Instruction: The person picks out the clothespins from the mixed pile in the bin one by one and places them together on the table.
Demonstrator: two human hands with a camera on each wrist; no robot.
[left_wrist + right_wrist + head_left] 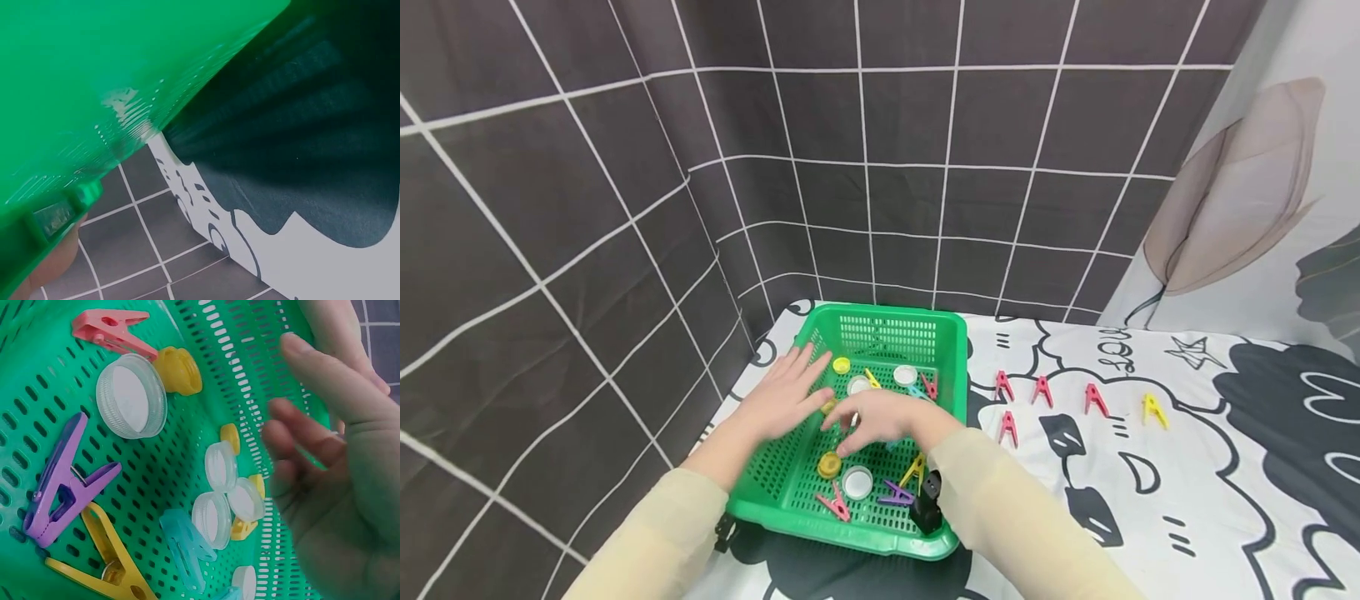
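Note:
A green perforated basket holds clothespins and round caps. My left hand lies over its left side with fingers extended; the left wrist view catches only a bit of that hand by the rim. Above the basket's middle hovers my right hand, fingers slightly bent. Its thumb and fingers are apart, nothing between them in the right wrist view. Below it are a purple clothespin, a yellow clothespin, a blue clothespin, a pink clothespin, a clear-rimmed lid and a yellow cap.
On the patterned cloth right of the basket lie several red clothespins and one yellow clothespin. A dark grid-patterned curtain hangs behind and to the left. More lids sit deeper in the basket.

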